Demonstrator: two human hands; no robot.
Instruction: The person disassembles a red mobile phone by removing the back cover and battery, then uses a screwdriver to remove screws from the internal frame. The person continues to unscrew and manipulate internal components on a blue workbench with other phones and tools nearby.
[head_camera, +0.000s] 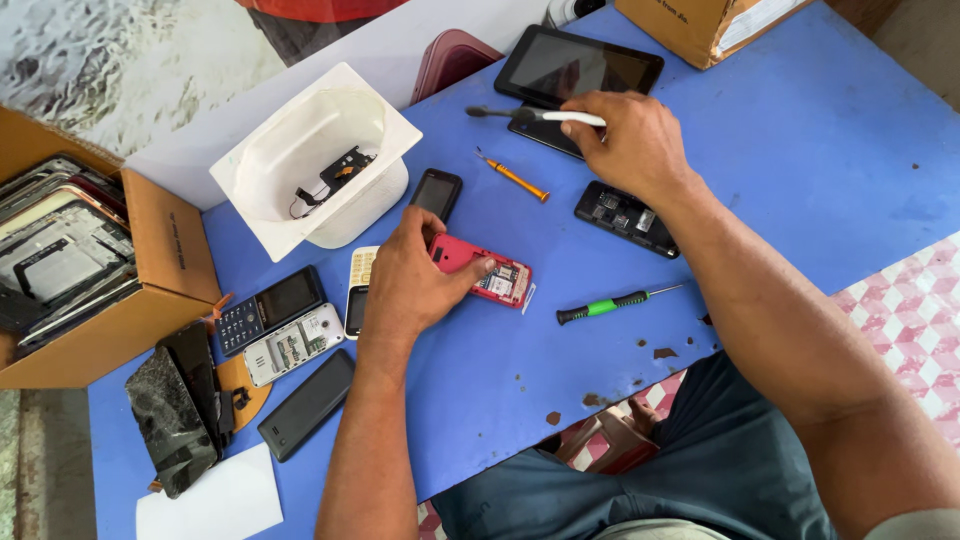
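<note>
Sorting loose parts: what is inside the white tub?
Inside the white tub lies one small black part with orange bits and thin wires. The tub's near wall hides some of its floor, so more could lie there.

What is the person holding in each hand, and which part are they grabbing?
The left hand grips the opened red phone at its near end, on the blue table. The right hand pinches a brush by its white handle, bristles pointing away.
</note>
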